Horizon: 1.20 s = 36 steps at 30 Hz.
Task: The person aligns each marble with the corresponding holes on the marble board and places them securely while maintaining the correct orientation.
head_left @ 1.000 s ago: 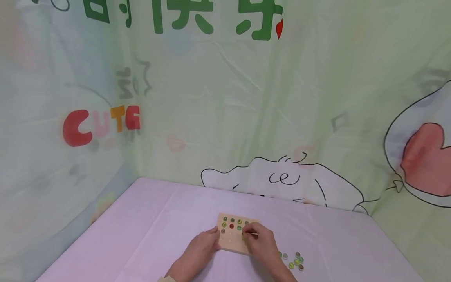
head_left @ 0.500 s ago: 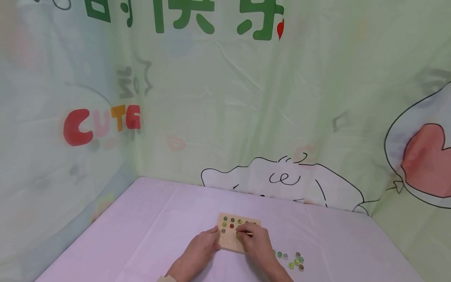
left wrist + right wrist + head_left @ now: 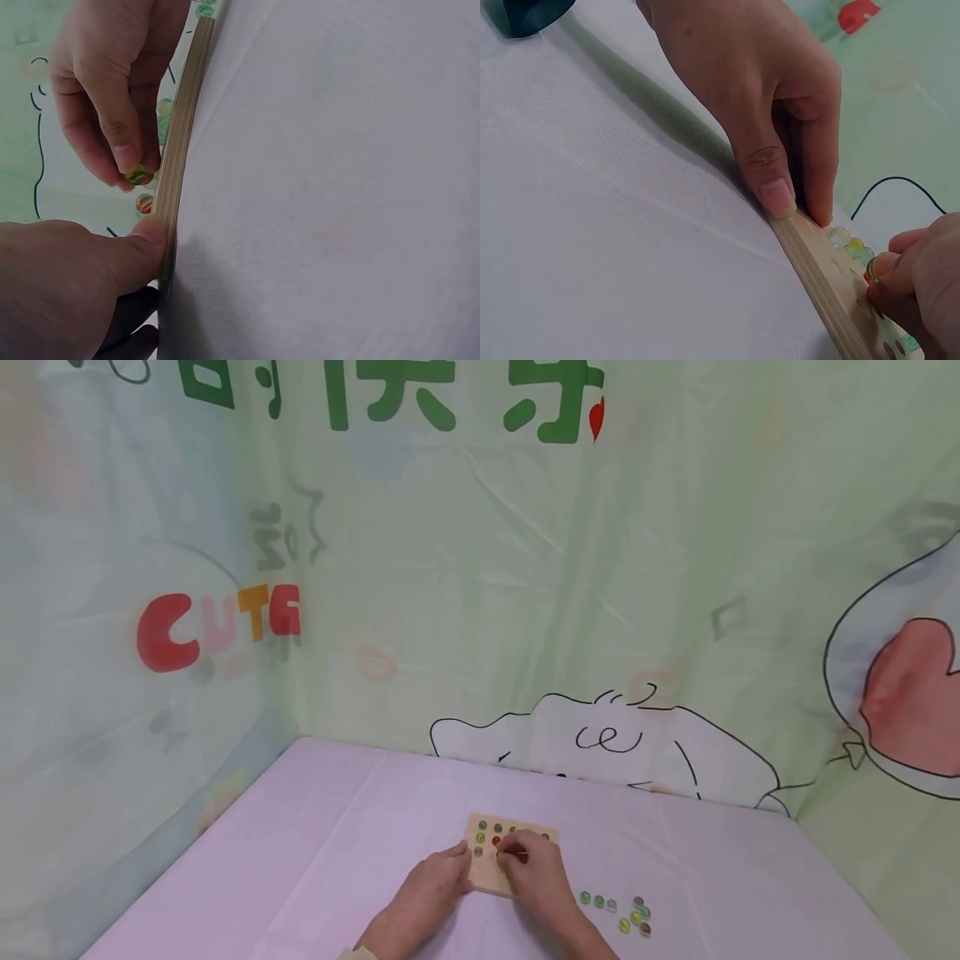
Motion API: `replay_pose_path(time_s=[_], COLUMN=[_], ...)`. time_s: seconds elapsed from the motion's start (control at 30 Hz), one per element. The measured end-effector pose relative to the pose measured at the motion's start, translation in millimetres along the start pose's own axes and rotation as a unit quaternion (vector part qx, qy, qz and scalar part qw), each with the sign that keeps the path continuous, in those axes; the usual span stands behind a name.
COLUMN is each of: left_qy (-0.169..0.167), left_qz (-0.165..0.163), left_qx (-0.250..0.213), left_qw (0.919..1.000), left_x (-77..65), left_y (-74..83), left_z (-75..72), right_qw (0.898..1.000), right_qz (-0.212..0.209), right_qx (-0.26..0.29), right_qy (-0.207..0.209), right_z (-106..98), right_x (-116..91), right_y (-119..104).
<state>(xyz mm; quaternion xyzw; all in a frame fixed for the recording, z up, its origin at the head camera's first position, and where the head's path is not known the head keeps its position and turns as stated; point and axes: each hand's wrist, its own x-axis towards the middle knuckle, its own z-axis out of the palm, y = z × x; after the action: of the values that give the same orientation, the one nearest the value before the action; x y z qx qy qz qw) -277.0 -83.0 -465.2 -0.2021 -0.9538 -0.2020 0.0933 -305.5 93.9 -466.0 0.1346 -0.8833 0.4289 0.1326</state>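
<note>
A pale wooden board with rows of round hollows lies on the table, several glass marbles seated in its back rows. My left hand grips the board's left edge, thumb on the near side in the left wrist view. Over the middle of the board, my right hand pinches a yellow-green marble between thumb and fingertips. Beside that marble, an orange-red one shows in the left wrist view. The right hand hides part of the board in the head view.
Several loose marbles lie on the pale cloth-covered table, to the right of the board. Printed fabric walls rise behind and at the left. A dark object shows at the right wrist view's upper left corner.
My right hand has moved left across the board, still pinching its marble. More of the loose marbles now show beside its wrist. The left hand keeps its hold on the board.
</note>
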Motion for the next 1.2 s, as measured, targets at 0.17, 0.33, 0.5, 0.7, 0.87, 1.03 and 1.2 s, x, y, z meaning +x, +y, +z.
replay_pose_path(time_s=[0.17,0.33,0.5,0.7,0.87,1.03,1.2], left_qy=[-0.006,-0.007,0.000,0.000,-0.007,-0.009,-0.005], left_qz=[-0.009,-0.009,-0.004,-0.002,-0.006,-0.008,-0.007], left_qx=[-0.004,-0.001,0.007,0.011,0.011,0.011,0.007], left_qw=[0.9999,0.9999,1.0000,0.9999,0.9999,0.9999,0.9999], left_x=[1.2,2.3,2.3,1.2,2.0,2.4,2.5], left_y=[-0.4,1.2,1.9,0.8,1.1,1.3,0.6], left_z=[-0.5,0.4,0.7,-0.5,-1.0,-0.6,-0.3], right_qw=[1.000,1.000,1.000,1.000,1.000,1.000,1.000], right_qz=[0.005,0.009,0.013,0.016,0.015,0.013,0.014], right_qx=[0.010,0.007,0.001,-0.006,-0.009,0.003,0.017], right_qy=[-0.008,-0.007,-0.008,-0.015,-0.019,-0.022,-0.017], right_z=[2.7,4.0,6.3,10.9,10.7,9.0,6.2], right_x=[1.7,2.1,3.0,4.2,3.0,1.5,0.1], right_y=[-2.6,-4.0,-4.5,-3.7,-2.7,-1.6,-2.5])
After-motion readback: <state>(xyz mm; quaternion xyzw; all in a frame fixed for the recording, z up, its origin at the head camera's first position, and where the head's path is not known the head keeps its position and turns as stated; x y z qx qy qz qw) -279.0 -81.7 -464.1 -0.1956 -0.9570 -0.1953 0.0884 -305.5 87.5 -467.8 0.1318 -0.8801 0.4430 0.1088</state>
